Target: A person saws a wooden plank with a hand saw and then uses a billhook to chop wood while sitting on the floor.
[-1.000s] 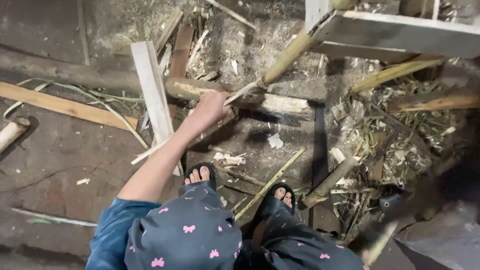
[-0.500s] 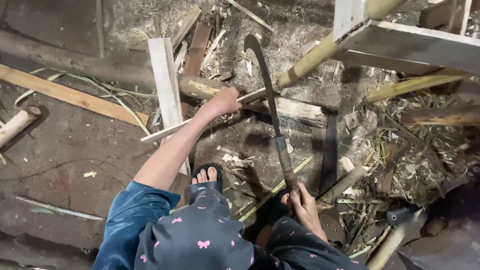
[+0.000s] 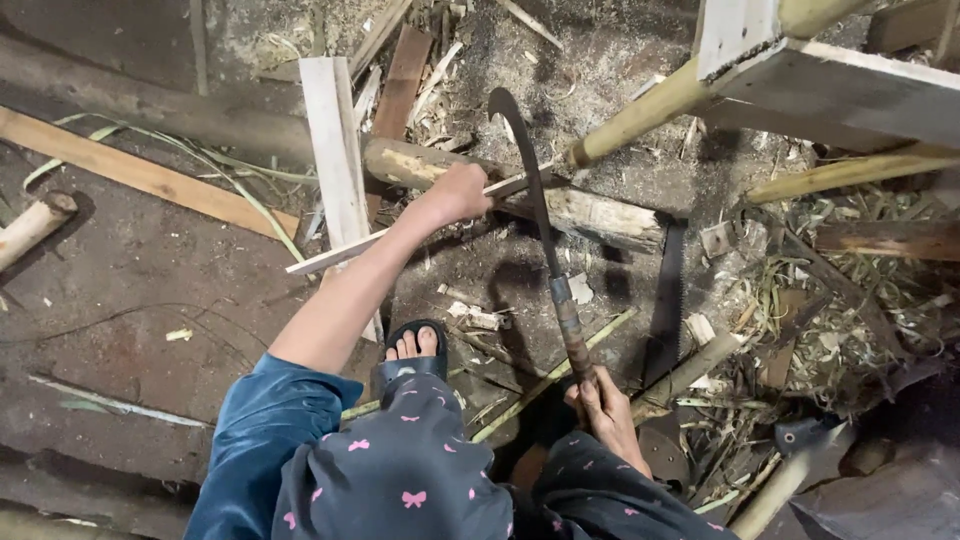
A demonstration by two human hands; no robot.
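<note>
Your left hand [image 3: 462, 192] is stretched forward with its grip pressed shut around a thin pale bamboo strip [image 3: 345, 252], which runs slantwise from the dirt floor [image 3: 130, 290] at your left up toward a thick log [image 3: 590, 212] lying crosswise ahead of you. Your right hand [image 3: 603, 408], drawn back near your knee, has its grip wrapped tight on the wooden handle of a long curved blade [image 3: 535, 190]; the dark metal reaches forward and its hooked tip rises beyond the log, the edge crossing the strip just beside your left fingers. The strip rests on the log where the blade meets it. Your sandalled foot [image 3: 412, 348] stands on the floor below the strip, among chips and split slivers. A flat white plank [image 3: 335, 140] lies just left of your forearm, a bamboo pole [image 3: 640, 115] leans in from the upper right, and a dark saw blade [image 3: 668, 300] lies to the right of the curved blade
</note>
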